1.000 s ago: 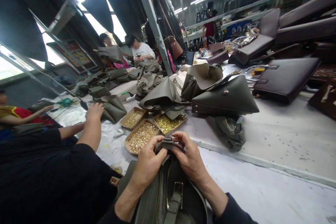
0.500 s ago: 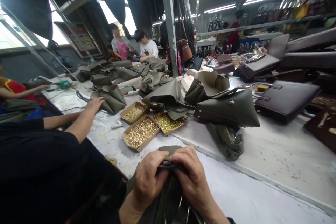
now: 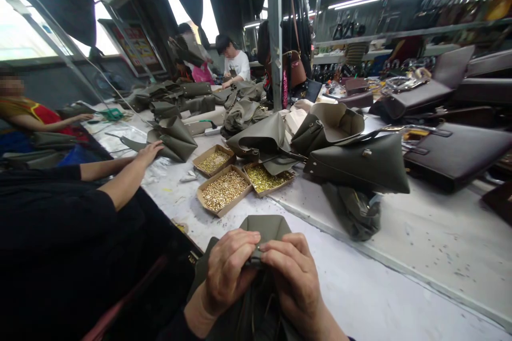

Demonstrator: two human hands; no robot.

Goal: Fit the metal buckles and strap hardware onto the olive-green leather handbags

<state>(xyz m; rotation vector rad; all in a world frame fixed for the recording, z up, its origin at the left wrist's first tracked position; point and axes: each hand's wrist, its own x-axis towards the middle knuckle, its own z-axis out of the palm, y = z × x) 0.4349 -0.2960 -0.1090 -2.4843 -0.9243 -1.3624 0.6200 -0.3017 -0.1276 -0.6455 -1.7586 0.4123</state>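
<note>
Directly in front of me is an olive-grey handbag [image 3: 267, 226], its flat panel facing away across the white table. My left hand [image 3: 230, 264] grips its folded edge from the left, fingers on top and thumb underneath. From the other side my right hand [image 3: 294, 272] pinches the same edge. A tiny shiny stud shows between the fingertips of both hands. Past the bag stand a box of copper-gold studs [image 3: 224, 191], a box of yellow-gold studs [image 3: 268, 178] and a smaller stud box [image 3: 214, 161]. The lower part of the bag is partly hidden by my wrists.
At left a co-worker's hand [image 3: 151, 153] rests on another olive bag [image 3: 176, 138]. More olive bags [image 3: 360, 162] lie beyond the boxes, and a dark brown bag [image 3: 456, 154] sits at right. A metal post [image 3: 274, 37] rises behind them. Other people work farther back.
The bag's edge has turned in my hands, so more of its flat panel and a small stud now show. My view has shifted slightly left. The co-worker's hand stays on the other bag.
</note>
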